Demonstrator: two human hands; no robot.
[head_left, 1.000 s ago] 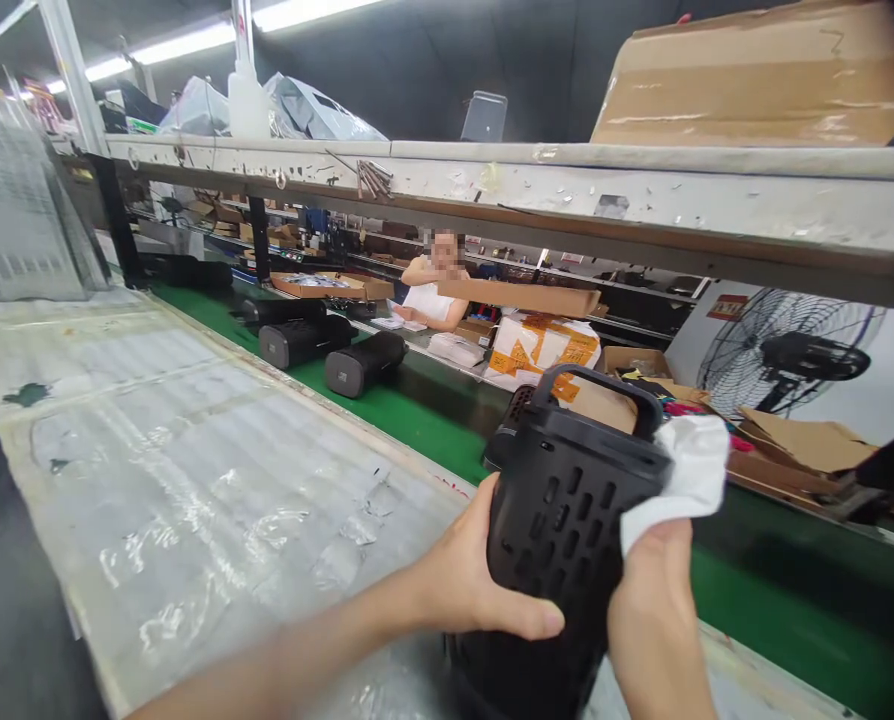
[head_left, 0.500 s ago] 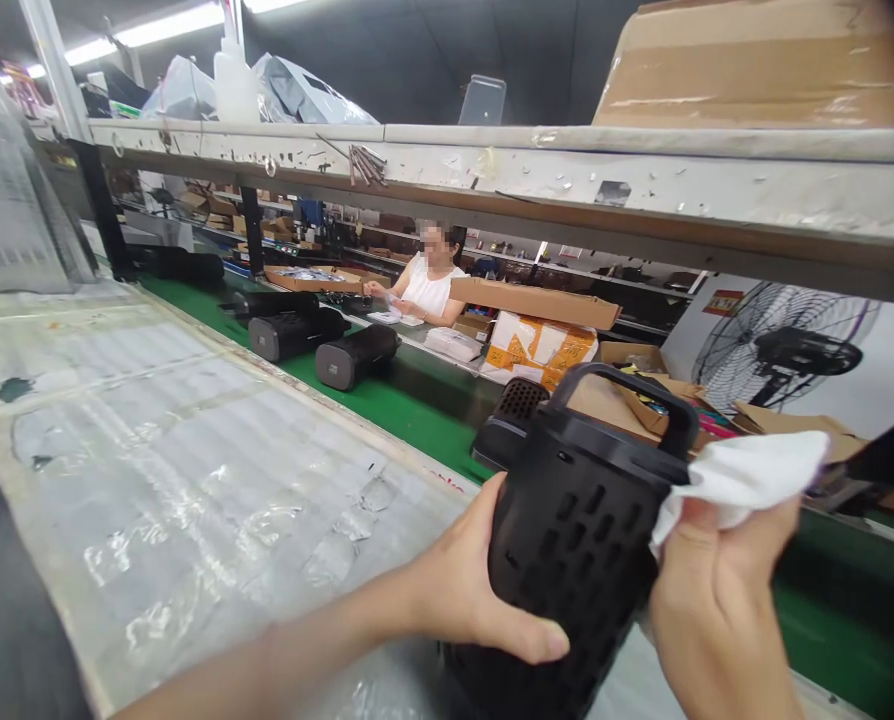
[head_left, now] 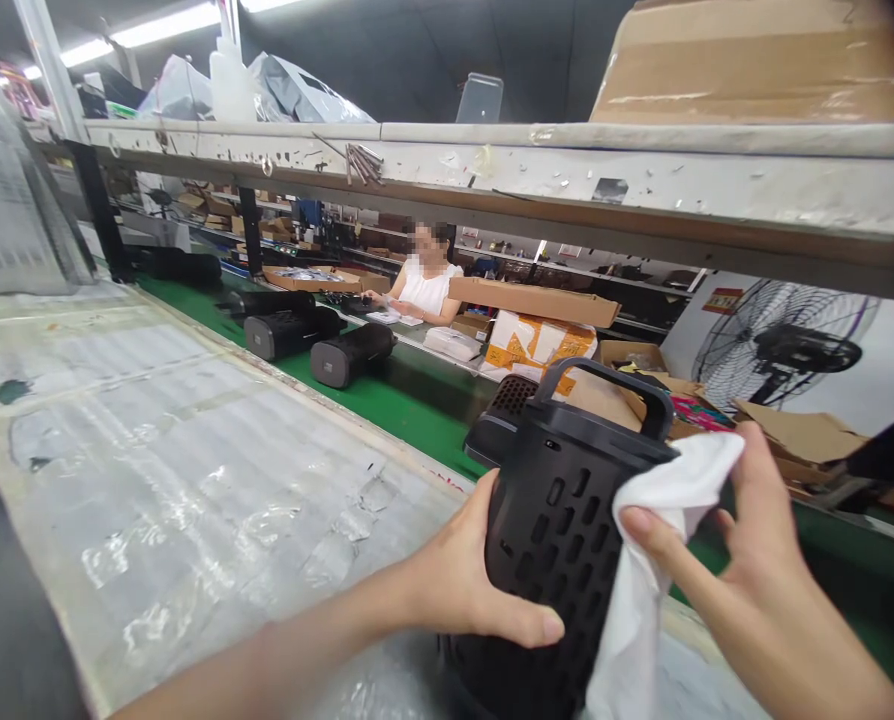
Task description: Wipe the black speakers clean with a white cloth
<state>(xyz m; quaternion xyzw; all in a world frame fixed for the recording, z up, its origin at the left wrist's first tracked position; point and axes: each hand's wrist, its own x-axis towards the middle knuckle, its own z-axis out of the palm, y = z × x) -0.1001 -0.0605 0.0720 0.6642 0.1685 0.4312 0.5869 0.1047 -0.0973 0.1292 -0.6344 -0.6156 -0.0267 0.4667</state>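
At left, the pale table is seen, and past its edge dark units are strung along the green belt. Now the black case, near upright, is held over the table, clasped by the left hand, thumb across its slotted front. Against its right side white cloth is laid, gripped by the right hand.

Slot-patterned black casing; plain white cloth; green belt; orange-and-white box.
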